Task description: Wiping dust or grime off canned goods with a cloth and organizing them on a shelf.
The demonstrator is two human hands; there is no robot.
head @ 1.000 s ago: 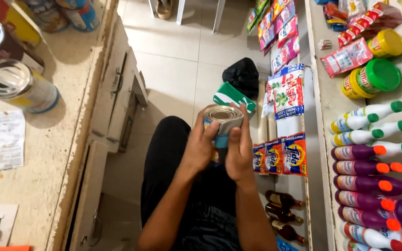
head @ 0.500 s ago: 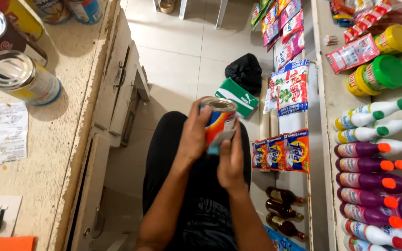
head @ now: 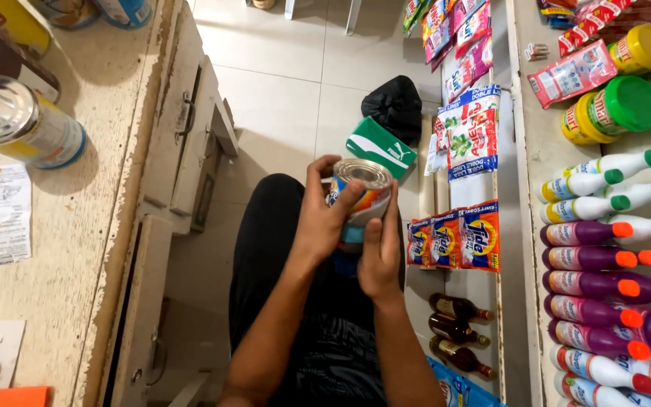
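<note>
I hold a tin can (head: 364,190) with a silver lid and a colourful label in front of me, over my lap. My left hand (head: 324,212) wraps around its left side with the fingers across the label. My right hand (head: 380,255) supports it from below and on the right, thumb lying up the can's side. The can is tilted, its lid facing up and away from me.
A worn counter (head: 92,226) with drawers on my left carries more tins (head: 20,124) and a paper sheet. On my right are shelves (head: 525,218) of white and purple bottles (head: 604,256), jars, sachets and detergent packs (head: 453,237). A green box (head: 380,147) and a black bag lie on the tiled floor.
The can has been turned in my hands, from lid facing me to tilted with the label showing. My right hand has slid lower, under the can.
</note>
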